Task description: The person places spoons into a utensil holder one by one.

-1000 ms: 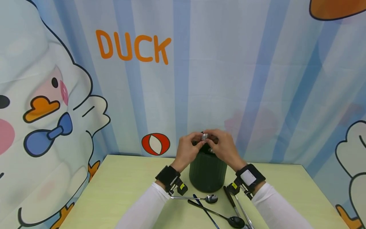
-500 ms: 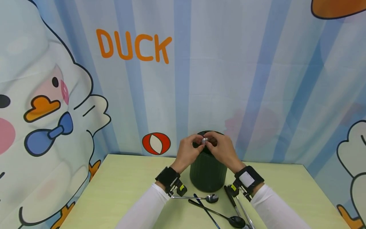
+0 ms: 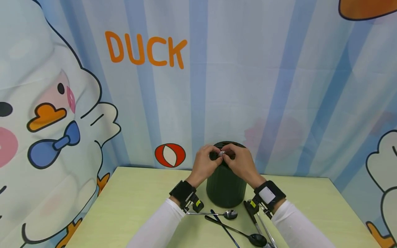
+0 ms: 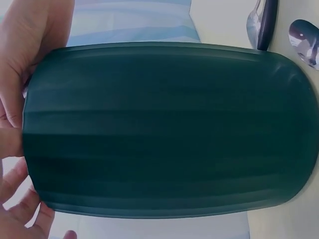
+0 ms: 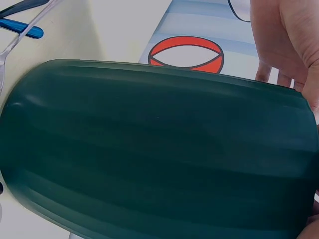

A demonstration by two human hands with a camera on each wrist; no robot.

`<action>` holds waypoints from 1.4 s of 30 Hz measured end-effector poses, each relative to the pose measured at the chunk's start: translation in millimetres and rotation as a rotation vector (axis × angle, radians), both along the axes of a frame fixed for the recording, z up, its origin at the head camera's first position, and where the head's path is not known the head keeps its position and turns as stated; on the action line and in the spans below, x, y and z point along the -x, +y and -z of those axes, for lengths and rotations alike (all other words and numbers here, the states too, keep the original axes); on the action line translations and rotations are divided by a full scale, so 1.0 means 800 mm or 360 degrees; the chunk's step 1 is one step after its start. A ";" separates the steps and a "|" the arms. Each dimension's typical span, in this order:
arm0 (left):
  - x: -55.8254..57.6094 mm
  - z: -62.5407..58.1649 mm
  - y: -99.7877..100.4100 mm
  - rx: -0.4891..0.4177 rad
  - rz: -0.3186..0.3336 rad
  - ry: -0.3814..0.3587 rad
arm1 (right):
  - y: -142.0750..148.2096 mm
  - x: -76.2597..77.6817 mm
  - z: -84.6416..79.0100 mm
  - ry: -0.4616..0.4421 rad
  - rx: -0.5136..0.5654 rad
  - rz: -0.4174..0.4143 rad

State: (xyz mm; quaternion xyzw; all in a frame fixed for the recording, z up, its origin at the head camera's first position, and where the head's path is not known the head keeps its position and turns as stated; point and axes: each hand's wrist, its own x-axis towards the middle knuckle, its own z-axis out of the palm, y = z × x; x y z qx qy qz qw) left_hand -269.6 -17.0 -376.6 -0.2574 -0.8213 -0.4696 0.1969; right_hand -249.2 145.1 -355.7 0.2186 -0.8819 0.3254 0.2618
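Observation:
A tall dark green ribbed container (image 3: 226, 189) stands upright near the table's back edge. Over its mouth, a small shiny silvery piece (image 3: 221, 153) sits between both sets of fingertips; its kind is too small to tell. My left hand (image 3: 203, 166) pinches it from the left, and my right hand (image 3: 242, 163) pinches it from the right. In both wrist views the container's wall (image 4: 164, 129) fills the middle and hides the fingertips' work. What lies inside the container is hidden behind the hands.
In front of the container lie a silver spoon (image 3: 230, 215), a black spoon (image 3: 256, 240), a blue-handled utensil (image 3: 232, 237) crossing under it, a black-handled one (image 3: 250, 213) and a silver handle (image 3: 266, 230). A printed curtain (image 3: 235, 86) hangs behind the pale table (image 3: 145, 196).
Both hands have come down slightly with the silvery piece, toward the container's mouth. More of the container's back rim shows above the fingers. The utensils on the table lie unmoved.

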 end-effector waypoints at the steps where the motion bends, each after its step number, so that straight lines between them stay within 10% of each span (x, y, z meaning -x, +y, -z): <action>1: 0.000 0.001 0.000 -0.0001 0.0004 -0.0014 | 0.000 0.000 0.001 0.0012 0.0001 0.0011; 18: -0.013 -0.001 -0.007 0.0122 0.0043 0.0122 | 0.015 -0.011 -0.004 0.0235 0.0023 0.0011; 28: -0.059 -0.018 -0.016 0.0551 -0.0010 0.0578 | 0.034 -0.067 -0.017 0.0220 -0.0096 0.0004; 42: -0.117 -0.002 -0.031 0.0635 0.0197 0.0617 | 0.072 -0.148 0.029 -0.0078 -0.0088 0.0076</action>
